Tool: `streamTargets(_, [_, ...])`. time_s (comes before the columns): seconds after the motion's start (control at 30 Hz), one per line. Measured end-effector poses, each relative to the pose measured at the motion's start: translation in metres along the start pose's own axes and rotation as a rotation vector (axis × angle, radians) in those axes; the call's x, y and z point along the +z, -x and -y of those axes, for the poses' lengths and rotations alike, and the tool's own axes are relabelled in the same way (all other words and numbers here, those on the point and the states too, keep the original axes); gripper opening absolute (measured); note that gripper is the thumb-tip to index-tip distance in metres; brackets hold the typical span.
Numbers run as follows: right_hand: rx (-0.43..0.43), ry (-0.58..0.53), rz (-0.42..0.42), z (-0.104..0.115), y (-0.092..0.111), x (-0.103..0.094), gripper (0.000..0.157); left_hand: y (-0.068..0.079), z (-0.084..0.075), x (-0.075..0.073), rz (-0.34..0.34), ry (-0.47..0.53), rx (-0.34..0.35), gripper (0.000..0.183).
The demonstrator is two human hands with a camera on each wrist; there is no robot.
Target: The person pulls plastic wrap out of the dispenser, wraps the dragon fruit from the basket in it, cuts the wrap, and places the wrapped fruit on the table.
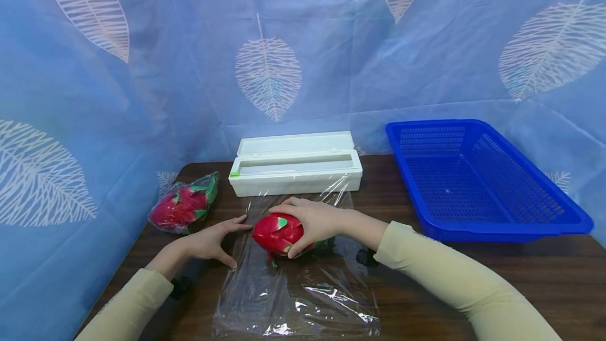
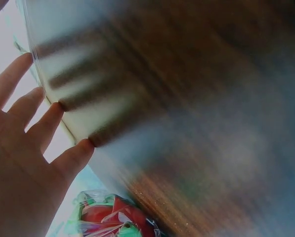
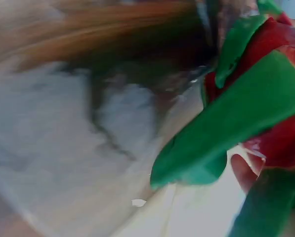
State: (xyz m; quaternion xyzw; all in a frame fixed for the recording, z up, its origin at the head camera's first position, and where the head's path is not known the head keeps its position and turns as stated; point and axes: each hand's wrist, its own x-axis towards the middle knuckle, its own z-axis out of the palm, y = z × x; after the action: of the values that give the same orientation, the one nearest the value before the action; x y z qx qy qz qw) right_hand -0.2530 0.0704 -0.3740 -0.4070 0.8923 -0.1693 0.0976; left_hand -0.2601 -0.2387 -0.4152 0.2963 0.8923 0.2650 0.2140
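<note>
A red dragon fruit (image 1: 279, 233) with green scales lies on its side over a sheet of clear plastic wrap (image 1: 303, 299). My right hand (image 1: 314, 222) grips it from above, thumb on the near side and fingers on the far side. In the right wrist view, long green scales (image 3: 236, 123) stick out from the fruit. My left hand (image 1: 208, 241) has its fingers spread at the left edge of the wrap, fingertips down on the table. Its index fingertip is close to the fruit's pointed end; whether they touch I cannot tell.
The wrap runs out of a white dispenser box (image 1: 295, 183) with its lid up at the back. A film-wrapped dragon fruit (image 1: 182, 207) lies at the left edge of the dark wooden table (image 1: 402, 288). At the right sits a blue plastic basket (image 1: 473, 188).
</note>
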Motion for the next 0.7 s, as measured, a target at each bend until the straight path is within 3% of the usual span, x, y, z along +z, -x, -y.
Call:
streamTargets(0.1, [-0.021, -0.037, -0.016, -0.005, 0.005, 0.005, 0.102, 0.000, 0.000, 0.000, 0.000, 0.012, -0.009, 0.084])
streamTargets(0.27, [-0.033, -0.001, -0.049, -0.006, 0.010, 0.008, 0.105, -0.001, -0.001, 0.000, 0.003, 0.023, -0.013, 0.084])
streamTargets(0.5, [-0.002, 0.010, -0.045, -0.006, 0.017, 0.006, 0.111, -0.002, -0.002, 0.000, -0.013, -0.003, -0.031, 0.083])
streamTargets(0.7, [0.030, -0.020, -0.089, -0.007, 0.035, -0.002, 0.112, 0.004, -0.002, 0.001, -0.051, 0.020, -0.040, 0.082])
